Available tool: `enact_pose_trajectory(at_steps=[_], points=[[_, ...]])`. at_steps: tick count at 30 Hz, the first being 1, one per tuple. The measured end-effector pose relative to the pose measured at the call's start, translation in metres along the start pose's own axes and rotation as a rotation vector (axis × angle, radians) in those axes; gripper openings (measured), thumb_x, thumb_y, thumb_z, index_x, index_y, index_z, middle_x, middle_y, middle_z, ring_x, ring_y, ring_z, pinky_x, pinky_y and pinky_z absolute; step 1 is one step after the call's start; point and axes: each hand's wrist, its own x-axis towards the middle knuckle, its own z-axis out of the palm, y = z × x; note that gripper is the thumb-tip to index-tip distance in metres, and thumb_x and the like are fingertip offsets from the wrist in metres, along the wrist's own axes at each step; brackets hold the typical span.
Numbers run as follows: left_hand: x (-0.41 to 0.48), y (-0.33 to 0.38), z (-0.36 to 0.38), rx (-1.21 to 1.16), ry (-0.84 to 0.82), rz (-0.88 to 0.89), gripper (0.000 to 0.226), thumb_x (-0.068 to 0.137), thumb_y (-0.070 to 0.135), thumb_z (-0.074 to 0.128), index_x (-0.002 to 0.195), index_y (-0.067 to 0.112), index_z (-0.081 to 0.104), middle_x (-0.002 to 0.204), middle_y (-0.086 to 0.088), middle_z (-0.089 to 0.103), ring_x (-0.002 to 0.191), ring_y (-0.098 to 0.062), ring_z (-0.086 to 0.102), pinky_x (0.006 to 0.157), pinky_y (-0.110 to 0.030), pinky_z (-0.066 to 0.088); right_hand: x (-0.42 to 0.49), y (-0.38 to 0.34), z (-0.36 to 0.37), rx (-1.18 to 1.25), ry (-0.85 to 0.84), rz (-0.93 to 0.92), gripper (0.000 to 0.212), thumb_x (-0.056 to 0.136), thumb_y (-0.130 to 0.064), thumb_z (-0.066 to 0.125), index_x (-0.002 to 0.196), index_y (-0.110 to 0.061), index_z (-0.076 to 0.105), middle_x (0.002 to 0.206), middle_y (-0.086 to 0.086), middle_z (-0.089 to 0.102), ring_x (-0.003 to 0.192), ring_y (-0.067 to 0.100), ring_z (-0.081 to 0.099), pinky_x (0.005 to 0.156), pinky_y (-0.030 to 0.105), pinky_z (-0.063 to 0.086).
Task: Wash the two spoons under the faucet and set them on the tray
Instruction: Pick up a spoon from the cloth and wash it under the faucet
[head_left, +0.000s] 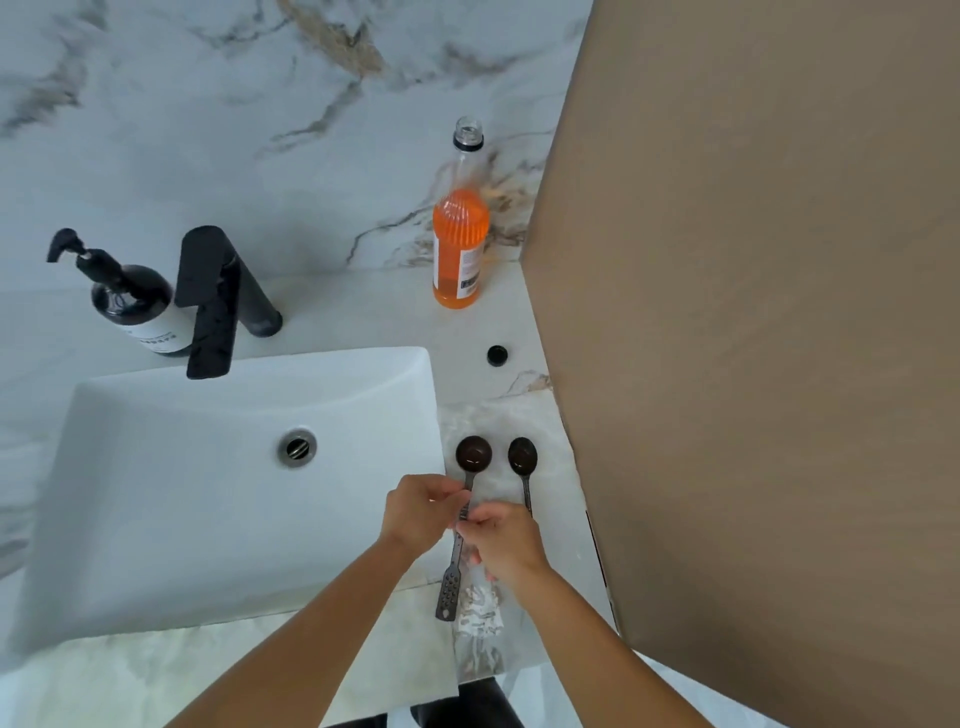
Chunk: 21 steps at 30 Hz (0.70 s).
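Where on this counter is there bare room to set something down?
Free: the strip between the faucet and orange bottle, and between the bottle cap and sink corner. Crowded: right of the sink, where both spoons and both hands lie.

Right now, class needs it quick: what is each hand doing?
Left hand: fingers pinched on the handle of the left spoon.
Right hand: closed on the same handle; a firm grip cannot be told.
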Motion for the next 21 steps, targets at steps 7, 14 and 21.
enact_pose_trajectory(at_steps=[7, 14, 21], points=[[-0.018, -0.002, -0.058, -0.316, -0.098, 0.006, 0.019, 0.092, 0.009, 0.064, 0.082, 0.019, 0.076, 0.075, 0.0, 0.075, 0.073, -0.017, 0.071, 0.07, -0.029, 0.055, -0.022, -0.037, 0.024, -0.035, -0.065, -0.128, 0.014, 0.087, -0.017, 0.073, 0.086, -0.003, 0.075, 0.057, 0.0, 0.058, 0.044, 0.009, 0.05, 0.044, 0.023, 0.044], [-0.025, -0.035, -0.146, -0.5, 0.042, -0.046, 0.018, 0.094, 0.001, 0.061, 0.089, 0.007, 0.076, 0.075, -0.007, 0.07, 0.065, -0.018, 0.067, 0.068, -0.031, 0.062, -0.023, -0.097, 0.09, -0.24, -0.267, -0.181, 0.008, 0.086, -0.015, 0.07, 0.08, -0.015, 0.074, 0.073, 0.0, 0.069, 0.058, 0.013, 0.063, 0.046, 0.023, 0.049], [-0.02, -0.07, -0.216, -0.512, 0.188, -0.102, 0.024, 0.092, 0.002, 0.062, 0.082, 0.016, 0.079, 0.07, -0.005, 0.066, 0.058, -0.017, 0.06, 0.06, -0.026, 0.058, -0.016, -0.247, 0.136, -0.217, 0.049, -0.623, 0.021, 0.092, -0.028, 0.063, 0.096, -0.009, 0.072, 0.081, 0.007, 0.073, 0.07, 0.027, 0.068, 0.074, 0.041, 0.056]])
